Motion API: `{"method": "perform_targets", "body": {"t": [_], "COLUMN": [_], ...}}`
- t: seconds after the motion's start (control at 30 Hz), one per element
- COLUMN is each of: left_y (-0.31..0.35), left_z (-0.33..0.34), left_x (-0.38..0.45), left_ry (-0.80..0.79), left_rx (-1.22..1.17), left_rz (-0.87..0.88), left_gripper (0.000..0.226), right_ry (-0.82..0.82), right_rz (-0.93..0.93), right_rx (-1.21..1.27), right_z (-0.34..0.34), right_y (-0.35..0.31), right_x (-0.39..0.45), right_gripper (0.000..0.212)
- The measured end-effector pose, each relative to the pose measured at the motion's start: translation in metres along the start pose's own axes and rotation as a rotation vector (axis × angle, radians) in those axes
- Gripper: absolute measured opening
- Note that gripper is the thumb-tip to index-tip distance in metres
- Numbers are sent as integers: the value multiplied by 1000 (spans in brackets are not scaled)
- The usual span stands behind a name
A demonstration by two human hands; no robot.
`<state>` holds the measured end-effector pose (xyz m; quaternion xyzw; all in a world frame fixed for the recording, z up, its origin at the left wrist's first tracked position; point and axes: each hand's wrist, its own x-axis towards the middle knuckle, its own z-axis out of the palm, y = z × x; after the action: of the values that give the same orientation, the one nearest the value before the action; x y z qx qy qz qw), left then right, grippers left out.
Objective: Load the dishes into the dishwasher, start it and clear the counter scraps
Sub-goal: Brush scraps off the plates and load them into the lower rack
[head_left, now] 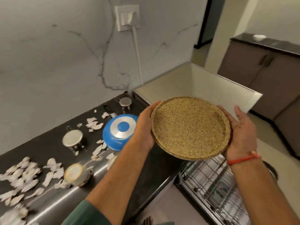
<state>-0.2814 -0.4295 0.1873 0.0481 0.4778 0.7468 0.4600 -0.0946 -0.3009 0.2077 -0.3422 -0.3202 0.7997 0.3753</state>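
Observation:
A round speckled tan plate (190, 128) hangs in the air above the counter's right end and the pulled-out dishwasher rack (209, 182). My left hand (144, 127) grips its left rim, fingers curled under it. My right hand (240, 132) cups the right rim from below with fingers fairly straight. On the dark counter (53, 143) sit an upturned blue bowl (119, 131), two upturned steel cups (73, 138) (125, 102) and a small upturned cup with a yellowish base (76, 173). White paper scraps (24, 177) lie scattered over the counter's left part.
A white dishwasher top (186, 82) stands at the counter's right end, with a cable running up to a wall socket (128, 17). Brown cabinets (267, 75) with a dark top stand across the floor at the right.

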Motion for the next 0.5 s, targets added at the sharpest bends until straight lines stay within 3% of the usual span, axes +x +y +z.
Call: {"method": "perform_targets", "body": {"t": [0.07,0.17,0.33,0.5], "left_y": [-10,-33,-65,-94], "left_z": [11,21,53,93], "left_x": [17,46,65,61], "left_ry": [-48,-113,-239,-343], "left_rx": [5,10,96,170], "left_rz": [-60,-140,-204,-282], "left_gripper": [28,39,35,37], "right_ry": [77,163,327,431], "right_rz": [-47,-95,-204,-255], "right_rx": [15,-5,-3,41], "right_z": [-15,-34,-74,-116], "right_y": [-8,-14,-21,-36], "right_x": [0,-5,-16,-31], "right_gripper": [44,72,83,62]}}
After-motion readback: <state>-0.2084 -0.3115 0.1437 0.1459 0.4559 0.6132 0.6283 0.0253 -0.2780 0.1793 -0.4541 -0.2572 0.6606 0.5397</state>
